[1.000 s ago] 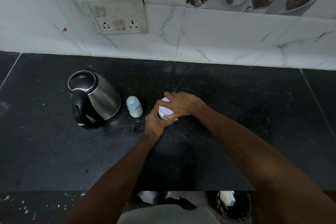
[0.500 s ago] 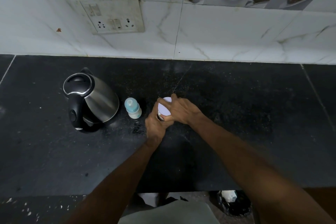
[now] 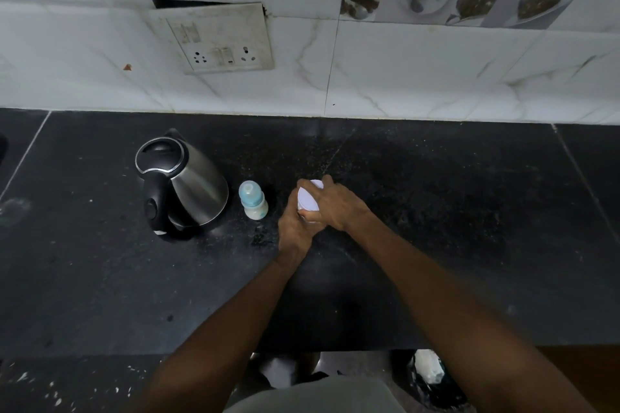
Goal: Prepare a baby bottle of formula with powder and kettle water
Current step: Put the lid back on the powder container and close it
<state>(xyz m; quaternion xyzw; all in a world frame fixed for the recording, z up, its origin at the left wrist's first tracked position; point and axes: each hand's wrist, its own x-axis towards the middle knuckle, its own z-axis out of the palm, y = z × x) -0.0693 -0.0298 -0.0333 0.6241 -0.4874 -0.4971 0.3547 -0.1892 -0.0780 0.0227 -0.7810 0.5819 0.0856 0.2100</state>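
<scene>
Head view: task looks early. Both hands are on a white tin [image 3: 309,200] near the middle of the black bench [image 3: 436,211]. Left hand [image 3: 295,228] has its fingers curled round the tin's body from the near side; right hand [image 3: 335,208] has its fingers clamped over the lid from the right. Lid appears still on, so opening is judged to be the step in hand. Bottle [image 3: 253,199] stands upright just left of the tin, teat cap on, with a pale layer at its bottom; contents cannot be told. Kettle [image 3: 181,183] stands closed, left of the bottle, untouched. Left to do: scoop powder, uncap bottle, pour water, close, mix. Against the earlier frame: same two-handed grip, tin in the same spot, the right fingers shifted a little over the lid; kettle and bottle unmoved.
</scene>
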